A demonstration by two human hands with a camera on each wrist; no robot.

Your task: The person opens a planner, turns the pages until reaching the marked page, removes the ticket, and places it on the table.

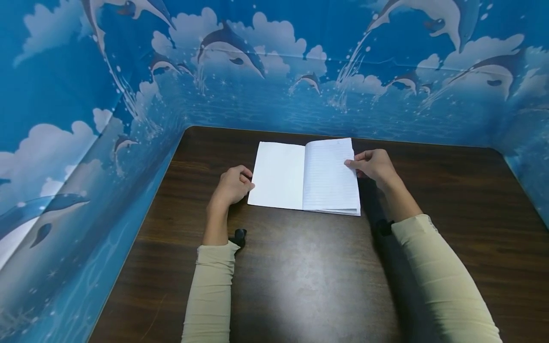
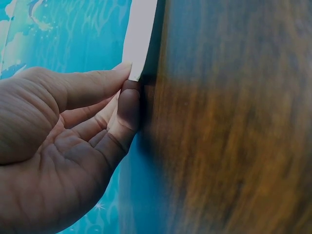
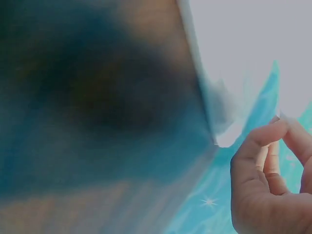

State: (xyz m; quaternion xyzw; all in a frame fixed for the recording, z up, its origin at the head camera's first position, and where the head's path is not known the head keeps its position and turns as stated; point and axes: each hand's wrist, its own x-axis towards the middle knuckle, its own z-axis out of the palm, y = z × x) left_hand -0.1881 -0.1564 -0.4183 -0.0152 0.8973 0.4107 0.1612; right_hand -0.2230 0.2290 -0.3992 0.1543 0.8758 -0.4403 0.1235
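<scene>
An open notebook (image 1: 280, 176) lies on the table, its left side blank white and its right side a lined page (image 1: 328, 176). At its left edge my left hand (image 1: 233, 185) pinches the notebook; in the left wrist view, thumb and index finger of that hand (image 2: 73, 122) meet at the corner of a thin white sheet (image 2: 140, 39). My right hand (image 1: 372, 166) pinches the right edge of the lined page between thumb and finger. Seen from the right wrist, the hand (image 3: 265, 175) holds the page edge, with the sheet (image 3: 243, 44) lifted from those below.
The dark wood table (image 1: 300, 276) carries the notebook near its far edge. A blue cloth backdrop (image 1: 274, 105) printed with dolphins and clouds stands along the back and both sides. Small black devices (image 1: 240, 237) sit at both wrists, by the cream sleeves (image 1: 212, 286).
</scene>
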